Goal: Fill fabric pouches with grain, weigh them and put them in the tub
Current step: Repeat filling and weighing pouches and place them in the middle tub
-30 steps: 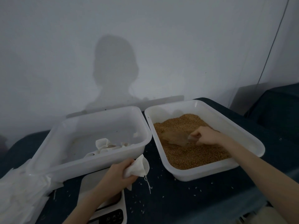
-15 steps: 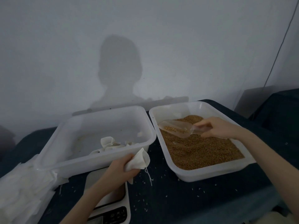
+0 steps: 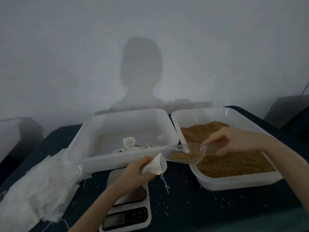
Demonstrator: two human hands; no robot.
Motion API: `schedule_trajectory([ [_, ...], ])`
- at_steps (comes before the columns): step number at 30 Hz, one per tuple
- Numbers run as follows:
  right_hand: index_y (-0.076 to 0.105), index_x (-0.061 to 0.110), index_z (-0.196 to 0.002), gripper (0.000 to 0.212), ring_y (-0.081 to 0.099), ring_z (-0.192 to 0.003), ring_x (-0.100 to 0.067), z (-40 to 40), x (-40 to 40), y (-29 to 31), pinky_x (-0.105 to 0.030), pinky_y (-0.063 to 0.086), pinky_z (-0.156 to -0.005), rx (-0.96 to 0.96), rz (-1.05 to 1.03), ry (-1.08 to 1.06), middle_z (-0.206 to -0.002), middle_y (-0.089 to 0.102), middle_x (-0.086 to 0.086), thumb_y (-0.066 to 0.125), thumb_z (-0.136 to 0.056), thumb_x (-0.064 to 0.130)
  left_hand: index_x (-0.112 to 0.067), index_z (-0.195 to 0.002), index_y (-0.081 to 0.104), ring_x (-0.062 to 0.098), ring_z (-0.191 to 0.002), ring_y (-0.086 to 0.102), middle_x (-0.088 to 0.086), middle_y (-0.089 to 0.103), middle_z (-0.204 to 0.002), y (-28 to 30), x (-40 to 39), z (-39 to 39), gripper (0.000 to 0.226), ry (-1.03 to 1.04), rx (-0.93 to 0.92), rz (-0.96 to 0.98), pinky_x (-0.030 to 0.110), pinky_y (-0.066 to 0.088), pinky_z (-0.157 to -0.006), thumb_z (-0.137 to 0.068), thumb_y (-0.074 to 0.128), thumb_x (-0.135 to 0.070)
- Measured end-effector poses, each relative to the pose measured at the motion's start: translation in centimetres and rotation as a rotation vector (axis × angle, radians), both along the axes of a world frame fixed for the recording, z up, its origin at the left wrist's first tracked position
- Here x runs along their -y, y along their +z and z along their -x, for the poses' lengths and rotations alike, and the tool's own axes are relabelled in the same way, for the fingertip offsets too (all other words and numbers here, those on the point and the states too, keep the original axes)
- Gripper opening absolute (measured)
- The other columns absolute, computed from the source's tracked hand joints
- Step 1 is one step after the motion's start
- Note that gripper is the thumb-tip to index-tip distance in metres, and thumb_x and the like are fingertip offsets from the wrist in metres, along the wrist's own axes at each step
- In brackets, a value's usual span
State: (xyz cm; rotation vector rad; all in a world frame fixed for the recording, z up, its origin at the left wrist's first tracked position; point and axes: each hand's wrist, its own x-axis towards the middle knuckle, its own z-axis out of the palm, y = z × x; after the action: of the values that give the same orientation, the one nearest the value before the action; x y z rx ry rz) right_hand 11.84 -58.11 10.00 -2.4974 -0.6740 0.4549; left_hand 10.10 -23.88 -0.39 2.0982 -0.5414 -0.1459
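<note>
Carried over from the grain tray: clear plastic scoop (image 3: 184, 153), gripped by right hand (image 3: 234, 141), now touching soft white fabric pouch (image 3: 155, 165) pinched in left hand (image 3: 137, 173); limp, best held at the rim.

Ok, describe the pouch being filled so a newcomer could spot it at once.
Start at the left tub; just in front of its near rim, the left hand grips the pouch. Unlike the pouches in the tub, its mouth meets the clear scoop.
</note>
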Motion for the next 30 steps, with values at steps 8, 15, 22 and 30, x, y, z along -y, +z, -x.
schedule_trajectory([
  [8,0.066,0.045,-0.109,0.045,0.059,-0.093,0.0,0.5,-0.8,0.5,-0.019,0.044,-0.081,-0.024,-0.05,-0.011,-0.097,0.065,0.023,0.069,-0.082,0.009,-0.028,-0.101,0.063,0.001,-0.079,0.062,-0.011,0.068,-0.09,-0.7,-0.7,-0.4,0.015,0.084,0.017,0.01,0.016,0.049,-0.069,-0.086,0.067,-0.026],
  [15,0.067,0.046,-0.108,0.043,0.059,-0.092,0.001,0.5,-2.3,0.3,-0.023,0.047,-0.086,-0.021,0.011,0.001,-0.097,0.064,0.022,0.071,-0.082,0.012,-0.034,-0.1,0.061,-0.001,-0.08,0.062,-0.02,0.066,-0.092,-0.5,-0.5,-0.4,0.021,0.075,0.045,-0.002,0.009,0.045,-0.065,-0.081,0.066,-0.037],
  [22,0.062,0.056,-0.102,0.048,0.058,-0.089,0.007,0.2,-4.1,0.0,-0.02,0.048,-0.078,0.027,0.101,-0.016,-0.091,0.06,0.039,0.072,-0.08,0.013,-0.042,-0.1,0.055,-0.005,-0.077,0.06,-0.022,0.064,-0.087,0.0,-0.3,-0.5,0.031,0.074,0.11,-0.163,0.013,0.046,-0.064,-0.073,0.064,-0.056],
  [30,0.061,0.056,-0.097,0.049,0.054,-0.085,0.018,-0.2,-5.4,0.2,-0.014,0.044,-0.075,0.069,0.093,-0.055,-0.087,0.06,0.032,0.072,-0.078,0.012,-0.037,-0.122,0.049,0.001,-0.092,0.057,-0.018,0.061,-0.104,0.3,0.3,-1.0,0.054,0.109,0.249,-0.258,0.029,0.052,-0.082,-0.075,0.071,-0.052],
])
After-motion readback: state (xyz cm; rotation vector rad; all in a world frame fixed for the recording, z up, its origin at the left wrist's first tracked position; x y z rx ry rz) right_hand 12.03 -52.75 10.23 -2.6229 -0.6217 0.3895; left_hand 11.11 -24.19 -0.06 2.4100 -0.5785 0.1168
